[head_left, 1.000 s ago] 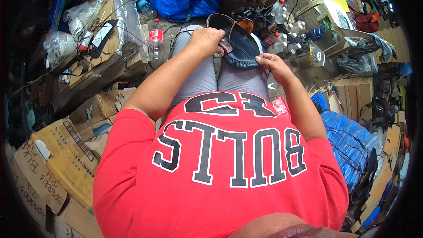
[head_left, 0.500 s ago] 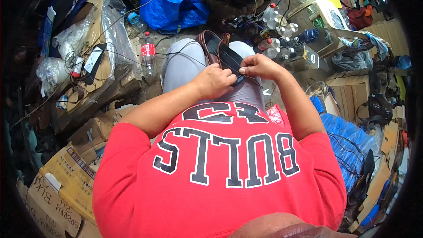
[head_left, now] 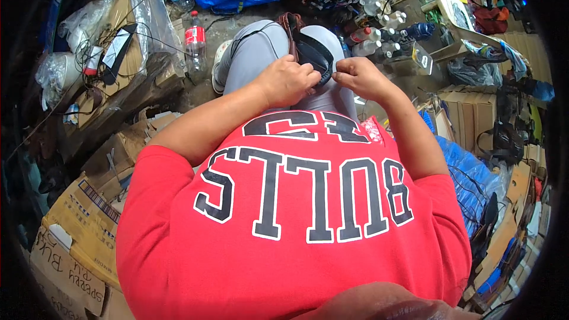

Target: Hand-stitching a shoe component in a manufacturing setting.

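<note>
Item: one shoe (head_left: 314, 54), brown outside, black inside. Location: upper centre of the frame, on the lap, between the knees of the grey trousers (head_left: 253, 53).

Left hand (head_left: 284, 83): fingers curled, clamped on the shoe's near left edge; the fingertips are partly hidden.

Right hand (head_left: 364, 77): thumb and forefinger together, just beside the rounded near rim; whether anything fine lies between them cannot be told.

Handling, as judged: good work at this rim calls for a firm left grip close to the spot being worked, the shoe braced by both thighs, and short, even movements of the right fingertips, so that the edge neither twists nor puckers.

Orientation: opening upward; long axis steep in the frame, running from upper left to lower right. Rounded black end points toward the red shirt (head_left: 296, 272), brown end toward the top edge. Which is toe cannot be told.
</note>
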Tool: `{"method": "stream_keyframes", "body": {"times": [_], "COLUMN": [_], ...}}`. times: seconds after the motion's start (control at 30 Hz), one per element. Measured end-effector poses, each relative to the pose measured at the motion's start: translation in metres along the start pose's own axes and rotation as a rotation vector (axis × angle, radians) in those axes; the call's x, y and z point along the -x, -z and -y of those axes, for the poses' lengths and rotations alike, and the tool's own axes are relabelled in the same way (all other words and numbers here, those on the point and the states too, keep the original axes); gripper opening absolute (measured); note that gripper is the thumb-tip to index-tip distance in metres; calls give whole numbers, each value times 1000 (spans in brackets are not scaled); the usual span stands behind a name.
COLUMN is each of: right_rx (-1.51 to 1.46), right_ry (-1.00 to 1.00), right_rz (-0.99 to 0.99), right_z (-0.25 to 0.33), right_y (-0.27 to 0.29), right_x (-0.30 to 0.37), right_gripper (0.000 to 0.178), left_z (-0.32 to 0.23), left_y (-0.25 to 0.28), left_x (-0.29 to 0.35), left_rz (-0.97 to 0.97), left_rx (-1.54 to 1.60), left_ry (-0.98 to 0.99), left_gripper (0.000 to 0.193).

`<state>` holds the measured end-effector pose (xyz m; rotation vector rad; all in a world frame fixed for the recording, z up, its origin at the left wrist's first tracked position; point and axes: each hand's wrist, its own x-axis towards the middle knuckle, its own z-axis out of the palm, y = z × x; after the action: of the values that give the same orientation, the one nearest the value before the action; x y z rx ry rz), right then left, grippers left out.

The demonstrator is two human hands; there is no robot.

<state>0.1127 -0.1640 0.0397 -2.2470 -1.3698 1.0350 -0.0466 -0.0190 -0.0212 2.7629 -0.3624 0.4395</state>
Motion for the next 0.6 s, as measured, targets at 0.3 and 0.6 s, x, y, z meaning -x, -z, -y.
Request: {"method": "stream_keyframes", "body": {"times": [0.3,0.6], "right_rx": [-400,-27], "right_ry": [59,27], "right_rz": [-246,-269], "right_z": [1,8], "right_y": [29,-2], "right_x": [58,22], "right_gripper": [12,17], "left_z": [30,59], "left_y": [11,-4], "left_x": [-8,-52], "left_rz": [-87,134], "left_rx": [595,736], "left_ry": [254,253], "left_gripper": [22,17]}}
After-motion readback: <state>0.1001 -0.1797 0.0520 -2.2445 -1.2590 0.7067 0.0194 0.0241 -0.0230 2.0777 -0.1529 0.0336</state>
